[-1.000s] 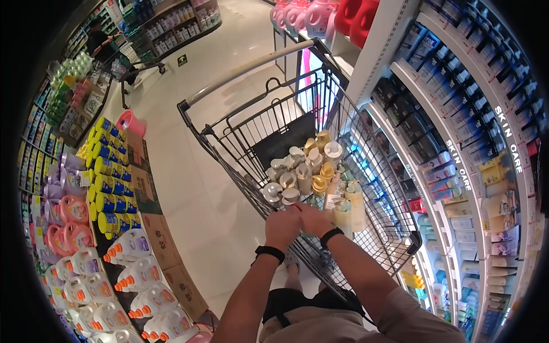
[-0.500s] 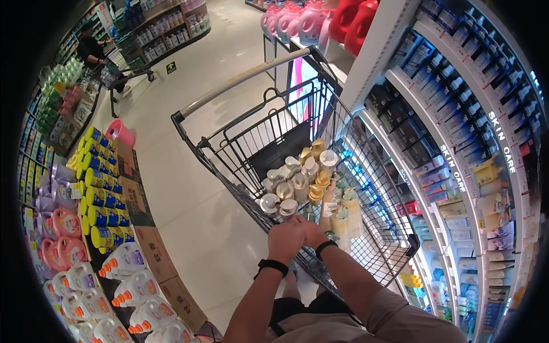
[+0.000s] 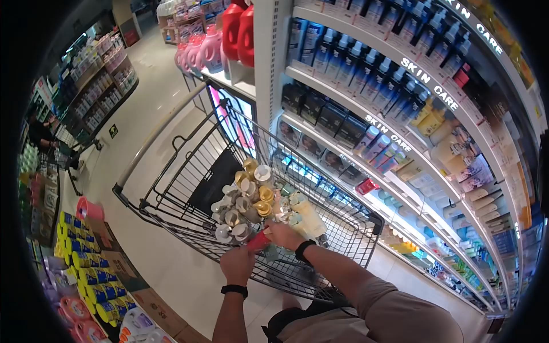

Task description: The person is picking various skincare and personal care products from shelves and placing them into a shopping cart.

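Observation:
Both my hands are over the near side of a wire shopping cart point(image 3: 171, 214). My left hand point(image 3: 237, 266) is closed around the lower end of a red item point(image 3: 259, 240). The fingers of my right hand point(image 3: 283, 235) are closed on the item's other end. Just beyond them in the cart stand several pump bottles with gold, silver and white tops point(image 3: 243, 197). Beside these, toward the right, lies a pale yellow bottle point(image 3: 309, 218).
Skin care shelves point(image 3: 343, 86) curve along the right. Red jugs point(image 3: 238, 34) and pink jugs point(image 3: 210, 48) stand beyond the cart. On the left are yellow-and-blue canisters point(image 3: 91, 260), a pink bucket point(image 3: 90, 208) and, farther off, a person point(image 3: 40, 134) with another cart.
The view has turned right, so the cart and displays appear farther left. My hands have moved apart, and the red item now shows between them.

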### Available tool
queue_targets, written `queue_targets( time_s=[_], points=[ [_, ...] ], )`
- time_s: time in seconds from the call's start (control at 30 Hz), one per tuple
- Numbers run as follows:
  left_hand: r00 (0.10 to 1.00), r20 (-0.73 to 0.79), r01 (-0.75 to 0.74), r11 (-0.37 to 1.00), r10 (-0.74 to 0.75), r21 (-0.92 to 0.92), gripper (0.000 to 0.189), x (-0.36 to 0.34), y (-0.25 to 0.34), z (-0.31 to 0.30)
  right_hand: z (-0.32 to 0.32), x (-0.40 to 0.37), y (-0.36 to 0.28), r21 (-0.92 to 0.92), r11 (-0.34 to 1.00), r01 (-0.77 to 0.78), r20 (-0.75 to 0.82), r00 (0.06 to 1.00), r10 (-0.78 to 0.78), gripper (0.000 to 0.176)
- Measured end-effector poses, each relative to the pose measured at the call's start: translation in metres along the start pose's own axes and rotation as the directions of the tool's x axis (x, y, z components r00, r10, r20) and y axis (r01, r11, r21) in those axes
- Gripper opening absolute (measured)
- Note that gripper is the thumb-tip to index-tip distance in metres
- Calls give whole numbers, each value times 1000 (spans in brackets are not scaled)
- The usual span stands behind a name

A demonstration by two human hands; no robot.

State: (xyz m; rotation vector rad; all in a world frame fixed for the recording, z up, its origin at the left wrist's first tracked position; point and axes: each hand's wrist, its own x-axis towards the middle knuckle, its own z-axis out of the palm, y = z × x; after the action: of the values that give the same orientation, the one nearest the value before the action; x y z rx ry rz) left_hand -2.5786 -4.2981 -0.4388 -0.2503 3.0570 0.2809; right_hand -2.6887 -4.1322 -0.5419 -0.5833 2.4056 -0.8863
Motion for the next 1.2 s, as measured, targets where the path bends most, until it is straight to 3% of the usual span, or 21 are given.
queue_targets(
  time_s=[0.03, 0.07, 0.17, 0.23, 0.3, 0.37, 0.43, 0.5, 0.57, 0.63, 0.67, 0.77, 0.8, 0.83, 0.9, 0.97, 1.0, 1.03, 1.1, 1.17, 1.2],
  points=[
    [1000, -20, -3, 1000, 3, 2, 16, 1, 3, -2, -18, -4, 9, 103, 994, 46, -47, 998, -42, 43],
    [997, -73, -23, 999, 25, 24, 16, 1, 3, 2, -35, -13, 18, 95, 991, 93, -154, 985, -77, 35],
    [999, -49, -17, 999, 19, 30, 16, 5, 7, 4, -118, -50, 23, 109, 990, 90, -279, 959, -56, 33],
    [997, -44, -61, 997, 63, 39, 16, 15, 23, 6, -191, -105, 40, 261, 965, 22, -477, 872, 109, 35],
    [998, -46, -42, 990, 48, 132, 15, 17, 32, 3, -235, -142, 46, 421, 906, -34, -481, 838, 255, 30],
    [1000, -13, -7, 995, 9, 103, 16, 16, 33, -7, -281, -212, 64, 828, 544, 136, -442, 755, 484, 29],
    [1000, 11, 9, 990, -10, 141, 17, 18, 37, -5, -309, -266, 80, 865, 446, 229, -481, 631, 609, 32],
    [1000, -14, -23, 991, 25, 133, 17, 18, 41, -6, -316, -299, 107, 875, 388, 290, -484, 562, 671, 33],
    [1000, -6, -7, 985, 8, 170, 18, 22, 47, -8, -321, -347, 122, 855, 386, 345, -499, 353, 791, 34],
    [1000, 4, -22, 981, 21, 193, 20, 24, 53, -2, -307, -376, 160, 832, 434, 346, -534, 284, 797, 36],
    [999, -16, -26, 982, 30, 185, 20, 24, 56, -2, -296, -383, 183, 833, 426, 352, -512, 200, 836, 36],
    [999, -15, -42, 987, 45, 153, 20, 26, 63, -8, -262, -397, 252, 843, 381, 379, -460, 141, 877, 34],
    [999, -15, -38, 986, 40, 161, 20, 26, 66, -7, -260, -407, 270, 846, 394, 358, -476, 176, 862, 33],
    [999, -14, -33, 985, 36, 169, 20, 27, 67, -4, -232, -394, 306, 859, 327, 395, -387, 79, 919, 33],
    [999, -17, -44, 981, 48, 188, 16, 29, 65, 0, -222, -390, 334, 859, 270, 435, -328, 64, 943, 34],
    [997, -31, -60, 976, 68, 207, 16, 30, 69, 4, -204, -358, 378, 839, 115, 531, -155, 32, 987, 35],
    [999, 1, -43, 968, 44, 249, 17, 30, 69, 9, -200, -361, 392, 870, 32, 493, -101, 114, 988, 39],
    [999, 12, -42, 966, 40, 257, 17, 32, 69, 9, -199, -338, 415, 805, -87, 586, 18, 123, 992, 40],
    [999, 43, 2, 966, -14, 257, 17, 34, 72, 5, -183, -311, 477, 735, -225, 639, 44, 286, 957, 38],
    [999, 50, 8, 962, -22, 274, 18, 34, 75, 8, -180, -294, 488, 676, -197, 710, -24, 289, 957, 42],
    [998, 54, 12, 963, -28, 268, 18, 34, 77, 10, -194, -274, 494, 708, -191, 680, 46, 226, 973, 41]
  ],
)
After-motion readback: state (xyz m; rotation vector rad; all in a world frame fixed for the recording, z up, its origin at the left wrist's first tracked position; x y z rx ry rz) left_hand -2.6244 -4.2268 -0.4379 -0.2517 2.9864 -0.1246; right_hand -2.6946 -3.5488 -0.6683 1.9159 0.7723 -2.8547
